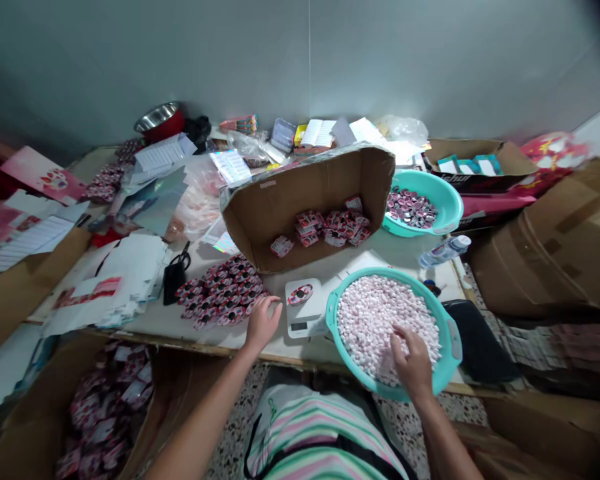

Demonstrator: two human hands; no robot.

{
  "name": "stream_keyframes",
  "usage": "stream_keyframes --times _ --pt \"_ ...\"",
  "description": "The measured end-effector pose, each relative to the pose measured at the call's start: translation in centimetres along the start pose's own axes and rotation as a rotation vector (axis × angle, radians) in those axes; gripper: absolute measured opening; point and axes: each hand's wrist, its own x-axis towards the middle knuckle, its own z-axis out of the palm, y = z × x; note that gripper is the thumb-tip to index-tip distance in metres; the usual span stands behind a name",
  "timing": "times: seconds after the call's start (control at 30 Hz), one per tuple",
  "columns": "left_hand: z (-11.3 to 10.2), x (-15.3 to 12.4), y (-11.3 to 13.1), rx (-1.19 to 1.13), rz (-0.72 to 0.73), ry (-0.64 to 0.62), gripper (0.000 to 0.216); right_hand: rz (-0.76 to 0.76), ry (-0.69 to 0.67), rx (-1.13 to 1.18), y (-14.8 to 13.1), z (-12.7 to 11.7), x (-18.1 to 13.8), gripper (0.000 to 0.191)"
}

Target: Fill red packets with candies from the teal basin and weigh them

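Note:
My right hand (413,360) is in a turquoise basin (333,319) full of small white, candy-like pieces (375,313). Its fingers are curled at their surface; whatever is between the fingertips is too small to make out. My left hand (263,325) hovers just left of a white digital scale (306,328), thumb and fingers slightly apart, with nothing visible in it. On the scale lies one oval red-and-white printed container (300,294) with a dark centre. Beside my left hand, many similar oval containers (223,290) are packed together on the table.
Behind the scale, a cardboard box (265,230) lies tipped, holding small printed packs (330,227). Another turquoise basin (450,200) holds small round pieces. A bottle (445,251) lies at right. Stacked white cards (125,273) sit left; a carton of packs (105,413) stands below the table edge.

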Motion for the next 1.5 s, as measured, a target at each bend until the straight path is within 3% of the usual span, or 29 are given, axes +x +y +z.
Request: stream_keyframes --times 0.23,0.4,0.63,0.83,0.97,1.23,1.5 --pt "-0.5 -1.0 -0.2 0.002 -0.023 0.027 0.013 -0.251 -0.216 0.024 -4.2 3.6 3.0 0.025" --pt "-1.3 -1.6 -0.2 0.007 -0.041 0.048 0.013 -0.358 -0.309 -0.019 -4.7 5.4 3.2 0.021" --pt "-1.9 -2.6 -0.6 0.017 -0.055 0.07 0.014 -0.3 -0.368 -0.075 -4.7 5.7 2.8 0.022" --pt "-2.0 -3.3 -0.6 0.013 -0.058 0.089 0.013 -0.141 -0.22 0.11 -4.4 4.8 3.2 0.029" --pt "-2.0 -3.6 -0.1 0.011 -0.065 0.087 0.013 -0.043 -0.202 0.229 -5.8 4.5 4.2 0.034" --pt "-1.9 -6.3 0.0 -0.034 -0.126 0.109 0.014 -0.117 -0.281 0.335 -11.4 9.2 7.7 0.032" --pt "-1.8 -11.1 -1.7 -0.054 -0.289 0.102 0.014 -0.162 -0.348 0.314 -13.4 12.8 9.0 0.032"
